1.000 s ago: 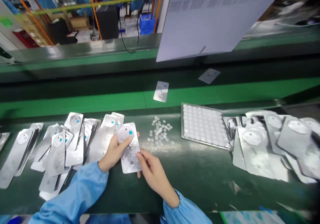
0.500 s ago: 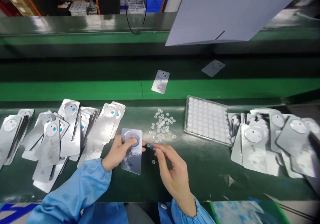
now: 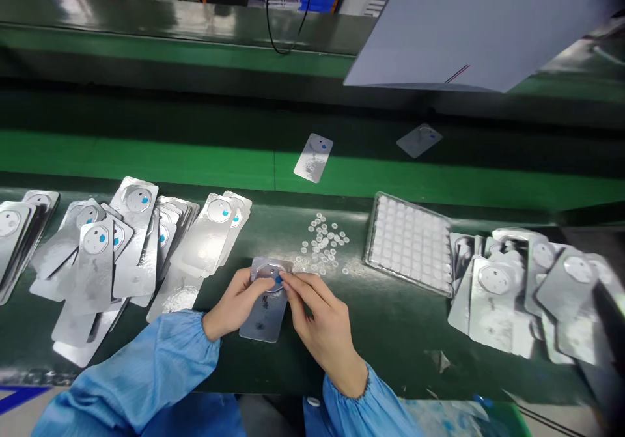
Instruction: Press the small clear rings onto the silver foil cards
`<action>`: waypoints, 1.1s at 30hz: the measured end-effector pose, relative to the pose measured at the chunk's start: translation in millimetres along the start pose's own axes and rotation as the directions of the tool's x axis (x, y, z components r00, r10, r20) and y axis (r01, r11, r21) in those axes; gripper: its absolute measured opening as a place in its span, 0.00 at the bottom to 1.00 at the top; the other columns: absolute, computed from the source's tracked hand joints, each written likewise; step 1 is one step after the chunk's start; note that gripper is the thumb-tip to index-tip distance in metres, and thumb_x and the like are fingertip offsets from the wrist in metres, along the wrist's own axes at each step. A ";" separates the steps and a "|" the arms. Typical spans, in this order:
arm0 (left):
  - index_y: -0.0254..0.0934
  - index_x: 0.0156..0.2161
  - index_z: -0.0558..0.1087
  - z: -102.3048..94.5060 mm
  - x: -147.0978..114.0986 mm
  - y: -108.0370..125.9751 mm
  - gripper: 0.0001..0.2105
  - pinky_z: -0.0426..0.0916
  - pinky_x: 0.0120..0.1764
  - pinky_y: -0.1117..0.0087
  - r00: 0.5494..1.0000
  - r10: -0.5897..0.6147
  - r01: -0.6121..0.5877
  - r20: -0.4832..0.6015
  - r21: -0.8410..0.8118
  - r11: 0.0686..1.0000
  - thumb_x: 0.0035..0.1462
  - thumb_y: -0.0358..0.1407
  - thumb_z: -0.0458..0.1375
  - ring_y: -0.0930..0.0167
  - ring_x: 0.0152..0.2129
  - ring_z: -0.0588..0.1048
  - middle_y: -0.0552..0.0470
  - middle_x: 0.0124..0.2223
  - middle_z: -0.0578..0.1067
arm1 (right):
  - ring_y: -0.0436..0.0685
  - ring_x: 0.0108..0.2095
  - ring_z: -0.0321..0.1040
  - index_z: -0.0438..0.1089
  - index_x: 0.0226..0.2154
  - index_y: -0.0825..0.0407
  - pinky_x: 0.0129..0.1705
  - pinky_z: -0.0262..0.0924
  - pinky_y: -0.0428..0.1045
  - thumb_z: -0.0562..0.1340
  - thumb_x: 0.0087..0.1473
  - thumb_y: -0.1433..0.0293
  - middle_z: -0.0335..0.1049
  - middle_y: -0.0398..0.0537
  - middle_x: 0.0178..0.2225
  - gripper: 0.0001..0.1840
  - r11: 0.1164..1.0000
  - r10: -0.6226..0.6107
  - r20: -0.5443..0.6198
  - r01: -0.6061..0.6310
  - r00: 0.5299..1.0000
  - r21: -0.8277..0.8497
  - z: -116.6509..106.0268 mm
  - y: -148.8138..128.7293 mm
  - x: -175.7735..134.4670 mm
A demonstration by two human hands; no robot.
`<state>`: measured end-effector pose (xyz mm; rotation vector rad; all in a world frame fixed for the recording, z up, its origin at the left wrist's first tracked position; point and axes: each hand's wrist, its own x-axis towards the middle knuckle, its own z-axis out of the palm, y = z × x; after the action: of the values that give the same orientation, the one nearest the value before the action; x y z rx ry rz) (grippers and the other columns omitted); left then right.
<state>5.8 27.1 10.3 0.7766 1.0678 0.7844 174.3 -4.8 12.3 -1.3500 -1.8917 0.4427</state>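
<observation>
Foil card lay on the dark bench top, gripped at its left edge by the left hand. Right hand pinched a small blue dot against its round blister, fingertips hiding most of it. Beyond lay loose clear discs, a tray, and blurred card piles.

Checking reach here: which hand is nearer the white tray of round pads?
Right. The right hand is beside the scattered discs, left of the tray; the left hand holds the silver card farther left.
</observation>
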 end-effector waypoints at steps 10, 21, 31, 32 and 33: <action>0.38 0.34 0.82 -3.1 -1.3 -10.0 0.12 0.71 0.37 0.69 0.996 -0.071 0.068 -0.050 -0.055 0.996 0.57 0.45 0.64 0.65 0.34 0.77 0.52 0.33 0.81 | 0.57 0.36 0.78 0.77 0.49 0.49 0.39 0.76 0.50 0.59 0.69 0.75 0.79 0.50 0.39 0.13 0.998 -0.019 -0.018 0.018 1.000 -0.053 4.3 2.3 -0.9; 0.40 0.36 0.81 -9.6 5.6 -17.8 0.11 0.73 0.46 0.64 0.959 -0.184 0.162 -0.214 -0.118 0.980 0.51 0.44 0.68 0.58 0.44 0.79 0.50 0.42 0.82 | 0.53 0.25 0.67 0.69 0.35 0.50 0.28 0.66 0.47 0.58 0.69 0.65 0.66 0.43 0.26 0.11 0.796 0.371 0.075 -0.358 0.926 0.487 1.7 -3.0 6.1; 0.35 0.44 0.83 -1.1 0.0 7.3 0.20 0.77 0.47 0.56 0.976 -0.208 0.218 0.068 -0.232 0.948 0.53 0.48 0.69 0.54 0.40 0.84 0.41 0.45 0.84 | 0.54 0.23 0.63 0.73 0.36 0.51 0.26 0.60 0.47 0.67 0.62 0.52 0.67 0.43 0.22 0.18 0.686 0.677 -0.111 -0.569 0.728 0.453 -76.6 49.7 -43.7; 0.34 0.44 0.83 -0.6 -0.4 7.6 0.20 0.77 0.47 0.58 0.978 -0.194 0.205 0.070 -0.203 0.958 0.53 0.48 0.70 0.55 0.40 0.84 0.41 0.46 0.84 | 0.54 0.23 0.65 0.73 0.36 0.51 0.26 0.62 0.48 0.67 0.61 0.52 0.68 0.44 0.22 0.19 0.706 0.673 -0.129 -0.579 0.729 0.408 -78.5 50.8 -48.0; 0.34 0.45 0.83 -0.1 -0.6 7.4 0.20 0.77 0.46 0.59 0.982 -0.177 0.187 0.071 -0.170 0.968 0.53 0.48 0.70 0.55 0.41 0.84 0.41 0.46 0.84 | 0.55 0.24 0.67 0.74 0.36 0.51 0.26 0.64 0.48 0.67 0.61 0.52 0.70 0.45 0.23 0.18 0.725 0.660 -0.129 -0.582 0.741 0.368 -76.6 49.7 -50.5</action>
<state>4.2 30.3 16.8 0.5386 0.9903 0.6862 271.5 -42.9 10.7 -1.7181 -1.0526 0.8211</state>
